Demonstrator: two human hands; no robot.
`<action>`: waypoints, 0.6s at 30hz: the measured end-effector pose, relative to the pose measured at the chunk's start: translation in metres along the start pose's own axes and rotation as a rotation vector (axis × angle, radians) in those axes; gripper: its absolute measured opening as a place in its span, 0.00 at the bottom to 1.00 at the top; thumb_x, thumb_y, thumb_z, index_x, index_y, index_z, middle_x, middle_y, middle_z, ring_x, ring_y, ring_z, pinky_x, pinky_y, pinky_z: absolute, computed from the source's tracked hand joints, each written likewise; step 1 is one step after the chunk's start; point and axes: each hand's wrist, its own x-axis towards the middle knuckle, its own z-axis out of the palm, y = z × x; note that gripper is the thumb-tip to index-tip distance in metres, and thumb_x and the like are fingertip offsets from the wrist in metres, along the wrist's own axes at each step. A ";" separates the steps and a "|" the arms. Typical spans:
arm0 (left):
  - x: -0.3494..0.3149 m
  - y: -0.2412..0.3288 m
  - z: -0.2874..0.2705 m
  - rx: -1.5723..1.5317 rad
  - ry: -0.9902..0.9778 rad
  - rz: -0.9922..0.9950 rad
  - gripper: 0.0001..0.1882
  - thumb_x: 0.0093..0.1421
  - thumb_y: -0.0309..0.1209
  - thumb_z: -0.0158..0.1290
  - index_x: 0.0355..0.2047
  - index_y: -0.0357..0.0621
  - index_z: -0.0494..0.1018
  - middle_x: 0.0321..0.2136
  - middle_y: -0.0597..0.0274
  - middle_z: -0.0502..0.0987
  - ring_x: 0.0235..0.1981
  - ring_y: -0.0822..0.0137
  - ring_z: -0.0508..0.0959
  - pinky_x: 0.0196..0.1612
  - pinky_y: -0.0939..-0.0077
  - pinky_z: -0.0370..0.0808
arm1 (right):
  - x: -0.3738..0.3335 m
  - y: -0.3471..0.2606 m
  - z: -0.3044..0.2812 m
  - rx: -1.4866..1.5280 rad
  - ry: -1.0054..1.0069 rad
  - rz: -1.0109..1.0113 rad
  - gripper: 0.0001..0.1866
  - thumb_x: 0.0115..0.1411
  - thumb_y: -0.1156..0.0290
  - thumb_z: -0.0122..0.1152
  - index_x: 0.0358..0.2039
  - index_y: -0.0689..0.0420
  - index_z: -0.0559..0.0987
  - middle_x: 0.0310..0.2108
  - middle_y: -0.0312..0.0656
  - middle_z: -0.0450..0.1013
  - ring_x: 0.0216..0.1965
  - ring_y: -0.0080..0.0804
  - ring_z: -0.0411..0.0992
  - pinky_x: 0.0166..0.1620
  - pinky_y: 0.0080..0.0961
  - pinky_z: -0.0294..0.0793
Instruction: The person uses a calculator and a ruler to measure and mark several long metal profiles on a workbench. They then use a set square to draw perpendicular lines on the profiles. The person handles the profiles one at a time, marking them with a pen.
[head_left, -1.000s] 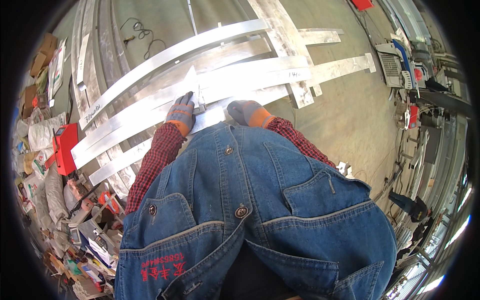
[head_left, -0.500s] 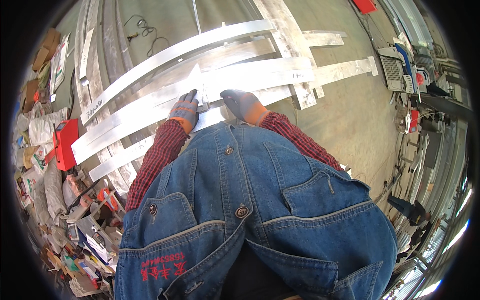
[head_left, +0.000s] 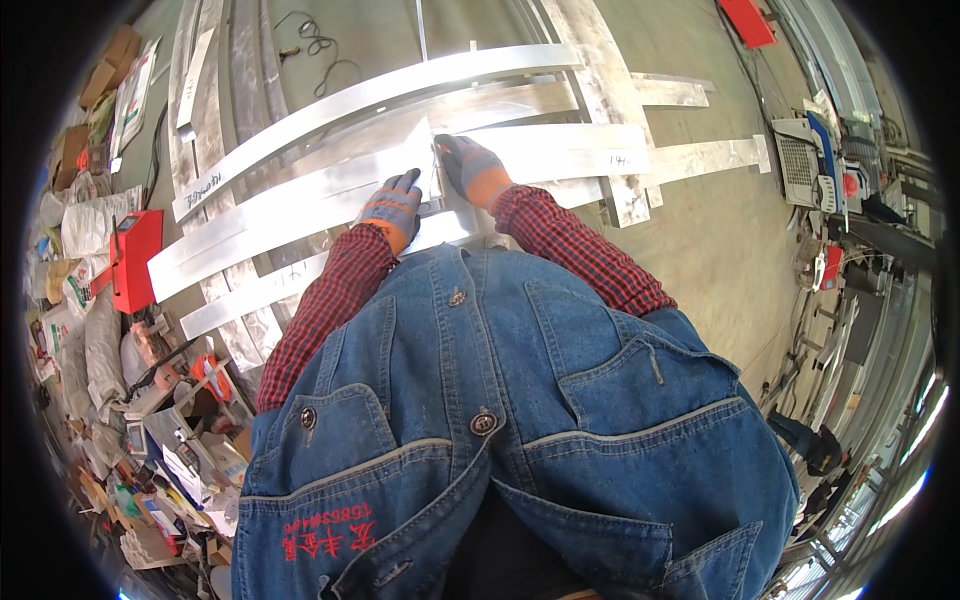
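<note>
A wide silvery metal bar (head_left: 300, 215) lies crosswise before me, glaring brightly in the middle. On it sits a bright metal piece with a pointed tip (head_left: 423, 150), its outline partly lost in glare. My left hand (head_left: 392, 210), in a grey and orange glove, rests on the bar just left of that piece, fingers stretched out and lying flat. My right hand (head_left: 474, 172), gloved alike, is at the piece's right edge near the tip. Its fingers are drawn together; whatever they pinch, if anything, is too small to make out.
More metal bars lie beyond (head_left: 390, 85) and nearer (head_left: 255, 290), across long lengthwise profiles (head_left: 600, 90). At left stands a red box (head_left: 137, 262) among bags and clutter. A cable (head_left: 320, 45) coils on the floor. A grey crate (head_left: 797, 160) is at right; another person (head_left: 822, 452) is far right.
My right hand has moved up and left, from the near part of the pointed metal piece to beside its tip. My left hand stays on the bar. The whole view has shifted slightly.
</note>
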 end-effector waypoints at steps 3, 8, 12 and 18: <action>0.000 -0.002 0.003 -0.008 0.010 0.001 0.23 0.69 0.28 0.55 0.64 0.39 0.76 0.79 0.51 0.62 0.77 0.48 0.66 0.77 0.55 0.68 | 0.002 -0.002 0.003 -0.013 -0.023 0.045 0.20 0.79 0.61 0.54 0.67 0.49 0.78 0.61 0.52 0.79 0.59 0.57 0.79 0.64 0.44 0.79; 0.008 -0.010 0.017 0.008 0.056 0.025 0.24 0.63 0.30 0.61 0.60 0.40 0.77 0.79 0.47 0.62 0.76 0.44 0.66 0.76 0.55 0.70 | -0.019 -0.007 -0.010 0.002 -0.055 -0.044 0.19 0.79 0.59 0.54 0.64 0.50 0.80 0.60 0.52 0.80 0.57 0.56 0.80 0.62 0.45 0.80; 0.009 -0.010 0.020 0.009 0.086 0.042 0.24 0.64 0.31 0.61 0.60 0.40 0.77 0.78 0.47 0.63 0.76 0.45 0.67 0.76 0.55 0.70 | -0.055 -0.004 -0.011 0.020 -0.113 -0.120 0.16 0.77 0.58 0.56 0.57 0.49 0.85 0.53 0.51 0.83 0.53 0.55 0.82 0.58 0.45 0.81; 0.004 -0.005 0.005 0.036 0.034 0.035 0.21 0.69 0.30 0.56 0.61 0.37 0.78 0.78 0.47 0.63 0.76 0.48 0.67 0.76 0.57 0.69 | -0.081 0.007 0.003 -0.068 -0.347 -0.033 0.23 0.78 0.51 0.49 0.48 0.55 0.86 0.47 0.57 0.84 0.51 0.61 0.82 0.57 0.48 0.80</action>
